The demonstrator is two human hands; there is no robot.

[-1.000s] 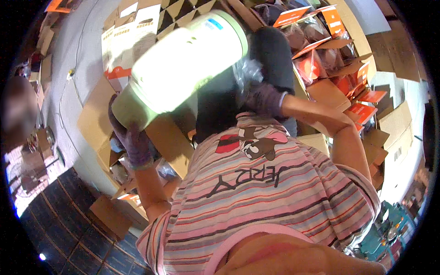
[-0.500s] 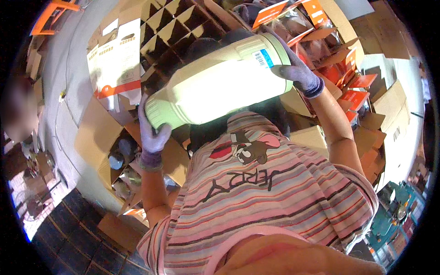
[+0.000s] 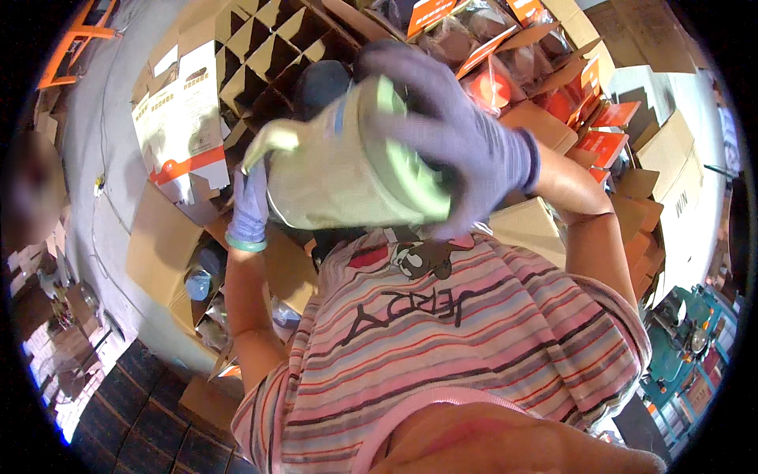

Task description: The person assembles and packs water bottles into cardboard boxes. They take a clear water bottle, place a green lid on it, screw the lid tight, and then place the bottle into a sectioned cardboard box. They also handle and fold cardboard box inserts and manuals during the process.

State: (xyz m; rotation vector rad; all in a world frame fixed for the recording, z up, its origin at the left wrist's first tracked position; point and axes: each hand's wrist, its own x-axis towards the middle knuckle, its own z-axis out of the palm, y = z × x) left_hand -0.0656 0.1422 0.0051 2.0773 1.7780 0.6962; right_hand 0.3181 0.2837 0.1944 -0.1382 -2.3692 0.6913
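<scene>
A pale green vacuum jug is tilted in the air in front of my chest, its round green end turned up toward the right. A curved handle or spout stands out at its far left end. My left hand, in a lilac knit glove, is closed on that left end, with some fingers hidden behind the jug. My right hand, gloved alike, spreads round the green end with its fingers bent over the rim; motion blurs it.
Beyond the jug lies a carton with cardboard dividers. White-and-orange printed flaps stand at its left. At the right are boxes of wrapped items with orange cards. An open carton sits by my left forearm, and green machinery is at far right.
The jug has turned from lying lengthwise across my view to pointing its round end up toward me. My right hand has come nearer and inward with that end; my left has shifted slightly left.
</scene>
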